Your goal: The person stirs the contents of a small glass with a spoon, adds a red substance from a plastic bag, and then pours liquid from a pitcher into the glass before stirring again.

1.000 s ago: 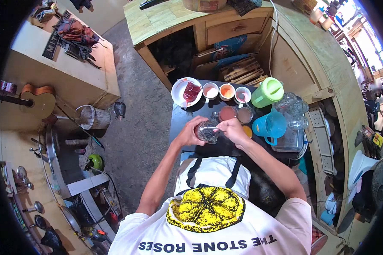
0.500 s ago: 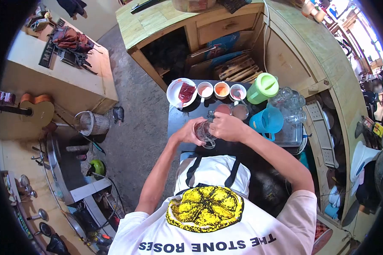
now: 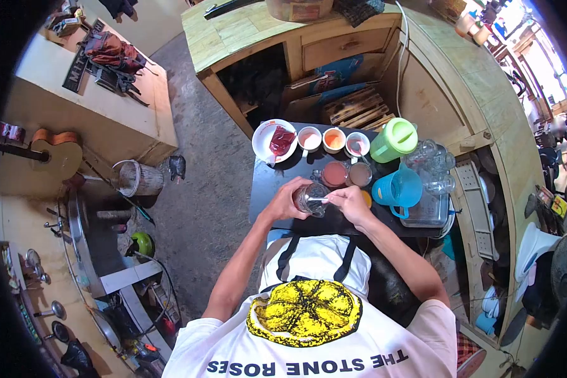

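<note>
My left hand (image 3: 290,199) is wrapped round a clear glass mug (image 3: 311,206) above the dark table's front part. Between the fingertips of my right hand (image 3: 351,206) is a spoon (image 3: 317,200), its far end over the mug's opening. Just beyond stand a glass of pink drink (image 3: 334,174) and a glass of brownish drink (image 3: 360,174). Farther back is a row of white cups, one with orange contents (image 3: 334,139), beside a white bowl (image 3: 264,134) holding a dark red packet (image 3: 281,140).
A green lidded pitcher (image 3: 394,140) and a blue pitcher (image 3: 398,189) stand at the table's right. Behind them, clear glasses (image 3: 436,165) crowd a tray (image 3: 425,213). A wooden counter (image 3: 233,34) curves round the back. On the floor at left is a bucket (image 3: 142,179).
The mug's opening now faces up toward the camera. My right hand has moved right, off the mug's rim, and the spoon has come into sight. The view has shifted slightly.
</note>
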`<act>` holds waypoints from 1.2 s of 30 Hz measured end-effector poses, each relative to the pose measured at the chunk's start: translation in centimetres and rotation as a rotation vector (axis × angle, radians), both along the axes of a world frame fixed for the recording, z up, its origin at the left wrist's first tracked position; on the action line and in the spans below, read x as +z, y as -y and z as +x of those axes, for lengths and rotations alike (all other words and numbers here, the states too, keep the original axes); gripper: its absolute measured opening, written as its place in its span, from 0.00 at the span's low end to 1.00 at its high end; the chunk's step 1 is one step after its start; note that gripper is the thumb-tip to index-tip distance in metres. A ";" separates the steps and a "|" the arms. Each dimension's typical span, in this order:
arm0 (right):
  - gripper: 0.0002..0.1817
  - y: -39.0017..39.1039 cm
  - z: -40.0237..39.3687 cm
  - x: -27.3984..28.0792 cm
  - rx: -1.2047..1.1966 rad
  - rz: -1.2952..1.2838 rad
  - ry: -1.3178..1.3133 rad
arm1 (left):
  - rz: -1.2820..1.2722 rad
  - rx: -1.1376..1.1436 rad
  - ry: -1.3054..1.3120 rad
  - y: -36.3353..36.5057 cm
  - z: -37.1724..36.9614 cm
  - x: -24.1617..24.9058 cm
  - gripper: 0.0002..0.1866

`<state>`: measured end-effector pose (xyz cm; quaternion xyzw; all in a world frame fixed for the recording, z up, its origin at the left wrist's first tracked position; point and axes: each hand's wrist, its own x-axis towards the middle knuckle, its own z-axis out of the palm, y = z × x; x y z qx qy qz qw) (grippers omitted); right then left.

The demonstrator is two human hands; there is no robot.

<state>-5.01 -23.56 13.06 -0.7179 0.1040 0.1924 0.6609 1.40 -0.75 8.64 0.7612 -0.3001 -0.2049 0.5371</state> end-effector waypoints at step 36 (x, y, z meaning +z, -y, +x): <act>0.08 -5.3 0.4 -3.3 0.212 -0.999 0.576 | -0.055 0.317 -0.172 0.6 -2.5 -6.6 0.39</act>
